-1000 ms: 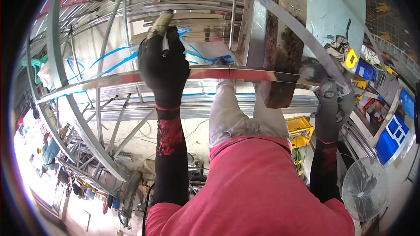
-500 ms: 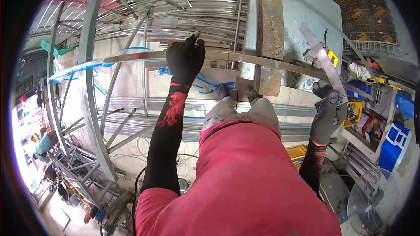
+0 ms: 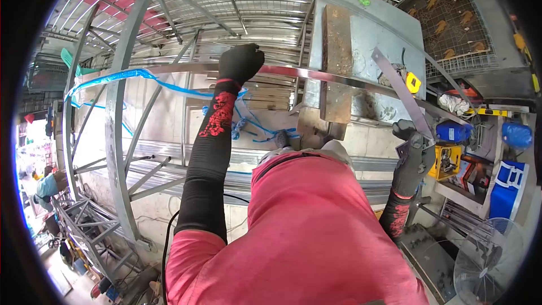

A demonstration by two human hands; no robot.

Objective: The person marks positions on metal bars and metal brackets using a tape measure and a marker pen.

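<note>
A long shiny metal bar (image 3: 307, 73) runs across in front of me from left to right. My left hand (image 3: 241, 63), in a black glove, is closed around it left of its middle. Loose blue plastic film (image 3: 130, 75) hangs along the bar's left part and trails below my left hand. My right hand (image 3: 411, 161), in a dark grey glove, grips a metal square (image 3: 402, 91) near its corner. The square's flat blade points up and left across the bar's right part. The palm and some fingers are hidden.
A rusty steel beam (image 3: 337, 62) lies on a grey metal table (image 3: 384, 28). A yellow tape measure (image 3: 413, 83) is on its right. Left stands a grey steel frame (image 3: 116, 130). A fan (image 3: 485, 265) and blue-white box (image 3: 508, 189) are at right. A person (image 3: 49, 186) is far left.
The view has shifted slightly. Blue film now hangs in a longer loose strip between the bar's left end and my left hand. Both hands keep their grip.
</note>
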